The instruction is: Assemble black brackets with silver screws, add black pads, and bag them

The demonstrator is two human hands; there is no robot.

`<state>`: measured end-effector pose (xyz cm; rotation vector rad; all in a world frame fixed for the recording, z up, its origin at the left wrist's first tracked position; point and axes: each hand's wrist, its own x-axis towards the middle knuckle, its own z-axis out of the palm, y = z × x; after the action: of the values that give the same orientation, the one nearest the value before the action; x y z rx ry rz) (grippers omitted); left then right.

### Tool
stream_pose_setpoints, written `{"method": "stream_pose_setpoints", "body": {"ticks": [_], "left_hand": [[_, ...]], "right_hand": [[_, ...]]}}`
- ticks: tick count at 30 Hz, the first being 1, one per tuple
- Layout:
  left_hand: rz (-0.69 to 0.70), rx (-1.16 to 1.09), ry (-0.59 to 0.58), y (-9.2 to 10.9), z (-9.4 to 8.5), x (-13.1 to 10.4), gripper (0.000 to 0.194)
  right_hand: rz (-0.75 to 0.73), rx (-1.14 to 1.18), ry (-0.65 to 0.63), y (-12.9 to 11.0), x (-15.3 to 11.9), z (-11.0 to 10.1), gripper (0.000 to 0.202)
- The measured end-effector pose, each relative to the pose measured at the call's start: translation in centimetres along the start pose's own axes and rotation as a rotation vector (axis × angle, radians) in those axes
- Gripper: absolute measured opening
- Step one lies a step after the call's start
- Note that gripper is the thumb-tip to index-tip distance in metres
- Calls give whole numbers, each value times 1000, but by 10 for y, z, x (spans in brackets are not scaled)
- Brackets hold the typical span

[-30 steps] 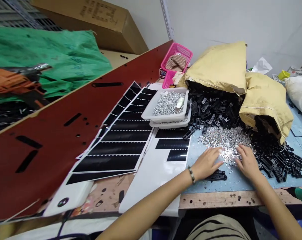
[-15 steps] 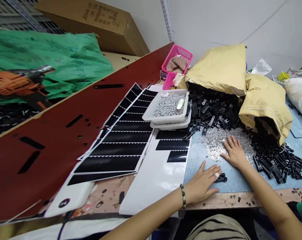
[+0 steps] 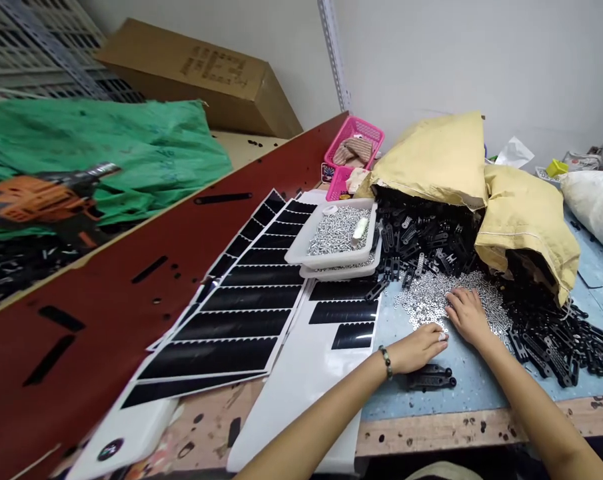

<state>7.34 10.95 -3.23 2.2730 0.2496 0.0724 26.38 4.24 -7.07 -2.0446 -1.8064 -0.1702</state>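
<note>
My left hand (image 3: 417, 348), with a ring or white band on one finger, is closed at the near edge of a heap of small silvery metal parts (image 3: 424, 293). Its thumb and fingertips come together, and whatever lies between them is too small to make out. Just below it, black flat links with rounded ends (image 3: 434, 379) lie side by side on the blue mat. My right hand (image 3: 467, 316) rests on the heap, palm down, its fingers bent and slightly apart, with the fingertips among the metal parts.
Two yellow sacks (image 3: 431, 160) spill black links (image 3: 431, 233) behind the heap. Left of it, stacked white trays (image 3: 294, 253) hold silvery screws. Printed black sheets (image 3: 231, 327) lie further left, beside a red board (image 3: 131, 320). An orange power drill (image 3: 36, 200) rests beyond that board.
My left hand has moved up and away from the black links, and its spread fingers have drawn together. My right hand's fingers have bent into the metal parts. The camera view has tilted upward.
</note>
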Motion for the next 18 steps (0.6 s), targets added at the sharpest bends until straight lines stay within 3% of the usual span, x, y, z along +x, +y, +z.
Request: {"method": "stream_pose_setpoints", "body": {"ticks": [5, 9, 12, 15, 18], "left_hand": [[-6, 1, 12, -3, -4, 5, 27], [-87, -52, 218, -3, -16, 4, 27], [-72, -17, 447, -4, -31, 11, 32], [-37, -29, 653, -5, -41, 35, 48], [-154, -402, 615, -1, -36, 65, 65]], "right_hand": [[207, 34, 242, 23, 71, 1, 36], [290, 52, 313, 38, 107, 4, 36], [223, 90, 272, 35, 95, 2, 32], [107, 122, 191, 18, 62, -6, 35], [36, 159, 136, -3, 29, -19, 40]]}}
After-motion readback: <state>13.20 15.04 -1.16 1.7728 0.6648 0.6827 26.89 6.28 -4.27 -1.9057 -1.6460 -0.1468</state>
